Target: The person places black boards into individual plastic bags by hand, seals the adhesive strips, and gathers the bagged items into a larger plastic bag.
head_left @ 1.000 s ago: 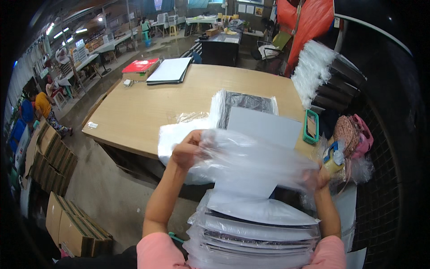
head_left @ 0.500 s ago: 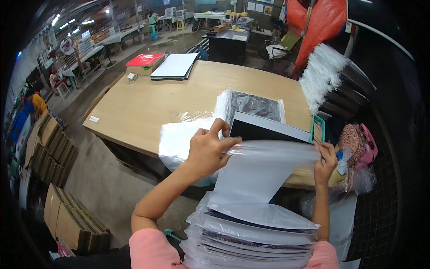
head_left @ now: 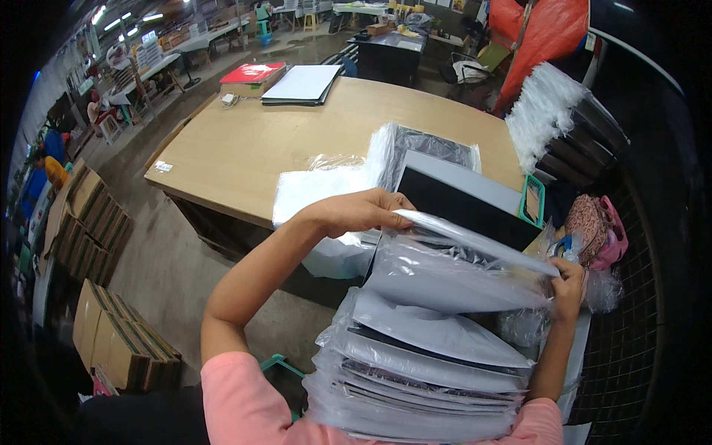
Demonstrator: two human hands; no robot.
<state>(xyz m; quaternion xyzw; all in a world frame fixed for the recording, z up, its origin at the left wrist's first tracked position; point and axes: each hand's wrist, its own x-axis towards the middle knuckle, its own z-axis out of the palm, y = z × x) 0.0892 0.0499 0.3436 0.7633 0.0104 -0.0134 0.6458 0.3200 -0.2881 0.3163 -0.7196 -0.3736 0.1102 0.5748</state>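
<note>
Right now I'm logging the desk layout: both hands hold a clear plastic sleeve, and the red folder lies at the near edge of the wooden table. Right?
Not quite. In the head view the red folder lies at the far edge of the wooden table. The left hand and right hand do hold the clear plastic sleeve.

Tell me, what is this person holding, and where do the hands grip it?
A flat grey sheet in a clear plastic bag. The left hand pinches its upper left edge; the right hand grips its right end.
</note>
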